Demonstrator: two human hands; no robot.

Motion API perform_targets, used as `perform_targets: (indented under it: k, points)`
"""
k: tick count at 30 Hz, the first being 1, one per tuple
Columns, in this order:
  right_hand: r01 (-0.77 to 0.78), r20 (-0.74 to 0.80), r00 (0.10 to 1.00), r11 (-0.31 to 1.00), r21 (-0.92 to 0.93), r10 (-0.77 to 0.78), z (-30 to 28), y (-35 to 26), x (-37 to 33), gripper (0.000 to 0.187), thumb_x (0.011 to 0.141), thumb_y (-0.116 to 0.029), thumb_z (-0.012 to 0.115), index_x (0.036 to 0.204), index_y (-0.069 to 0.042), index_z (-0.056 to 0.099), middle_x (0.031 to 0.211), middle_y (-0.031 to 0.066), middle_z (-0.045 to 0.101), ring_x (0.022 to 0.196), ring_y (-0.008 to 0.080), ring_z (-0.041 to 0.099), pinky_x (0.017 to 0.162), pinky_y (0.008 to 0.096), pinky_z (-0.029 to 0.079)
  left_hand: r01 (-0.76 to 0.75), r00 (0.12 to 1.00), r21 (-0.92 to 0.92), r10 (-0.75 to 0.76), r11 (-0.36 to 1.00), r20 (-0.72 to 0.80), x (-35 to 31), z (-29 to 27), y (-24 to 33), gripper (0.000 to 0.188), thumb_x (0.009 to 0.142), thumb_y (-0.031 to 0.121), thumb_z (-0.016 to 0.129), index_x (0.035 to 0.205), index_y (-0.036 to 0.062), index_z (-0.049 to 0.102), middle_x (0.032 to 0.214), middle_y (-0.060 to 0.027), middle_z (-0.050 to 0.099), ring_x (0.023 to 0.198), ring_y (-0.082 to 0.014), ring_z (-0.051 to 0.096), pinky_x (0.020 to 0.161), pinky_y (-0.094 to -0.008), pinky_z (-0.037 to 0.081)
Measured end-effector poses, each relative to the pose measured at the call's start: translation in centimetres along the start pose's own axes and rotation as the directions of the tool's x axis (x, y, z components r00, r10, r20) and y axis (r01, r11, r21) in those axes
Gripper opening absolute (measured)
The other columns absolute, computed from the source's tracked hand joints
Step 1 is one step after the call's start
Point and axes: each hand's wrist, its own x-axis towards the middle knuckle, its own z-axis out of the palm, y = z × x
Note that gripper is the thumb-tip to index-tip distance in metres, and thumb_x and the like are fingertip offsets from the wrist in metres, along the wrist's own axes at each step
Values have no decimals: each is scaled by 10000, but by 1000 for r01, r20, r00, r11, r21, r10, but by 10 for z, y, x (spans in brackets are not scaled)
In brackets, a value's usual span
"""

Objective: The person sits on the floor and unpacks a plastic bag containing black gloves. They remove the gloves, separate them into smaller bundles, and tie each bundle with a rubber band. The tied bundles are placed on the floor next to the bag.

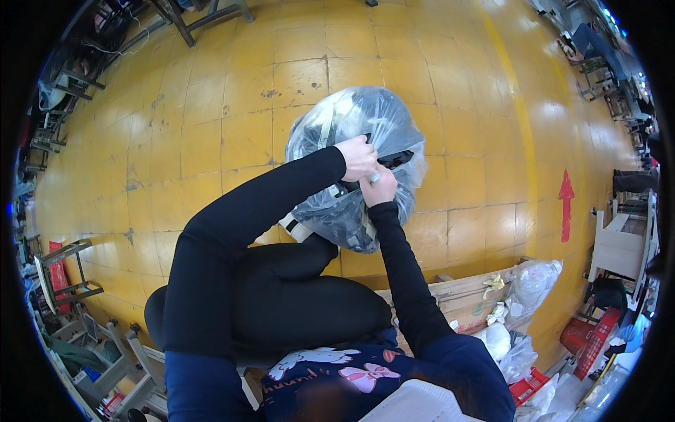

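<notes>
A large clear plastic bag (383,109), bulging with dark and pale items, rests on the floor in front of me. My left hand (357,157) is closed on gathered plastic at the bag's top. Just below and to its right, my right hand (380,186) is also closed, gripping the bunched bag beside the left one. The two hands nearly touch. Black pieces show through and between the folds near my fingers. What the items inside are, I cannot make out. My bent leg and a pale shoe (295,226) sit close against the bag's near left side.
Yellow tiles form the floor (239,141). A red arrow (566,204) is painted at right. Beside me at lower right lies a wooden board (436,302) with plastic bags (532,285) at its end. A stool (67,274) stands left; red baskets (596,337) lie at far right.
</notes>
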Motion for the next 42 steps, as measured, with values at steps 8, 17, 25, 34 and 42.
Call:
perform_targets:
  k: [8,17,25,34,42]
  points:
    - [-120,71,988,976,-182,135,17,16,1,188,730,-264,701,650,-101,655,663,140,659,698,376,664,656,453,530,131,989,-214,-143,968,-40,2,7,17,195,738,254,589,609,114,635,599,-114,633,604,-285,667,569,-399,497]
    - [-71,140,984,962,-262,111,19,29,5,256,755,-324,676,732,-69,691,706,173,670,746,378,672,690,486,540,422,900,-545,-406,725,157,-33,-27,43,276,872,248,489,784,51,660,777,-188,656,807,-372,655,748,-485,504]
    - [-122,93,982,928,-353,164,11,6,8,248,774,-300,710,766,-52,701,769,170,686,738,371,662,717,466,521,491,831,-738,-504,463,236,-81,-51,34,251,894,256,542,880,15,609,999,-199,643,952,-376,605,832,-454,468]
    - [-306,140,950,922,238,279,-73,-31,-41,250,758,-117,783,649,-16,582,595,79,523,603,247,535,597,367,401,458,885,-339,-456,822,91,-80,-13,37,401,882,429,626,1169,150,643,1472,-107,430,1408,-310,343,1136,-530,287]
    - [-167,462,878,985,48,126,-151,-23,-104,150,812,-150,739,751,-50,645,660,91,555,656,274,582,633,364,463,897,440,128,-885,424,-152,-171,4,-34,181,847,270,640,921,136,738,960,-60,692,974,-248,632,846,-452,442]
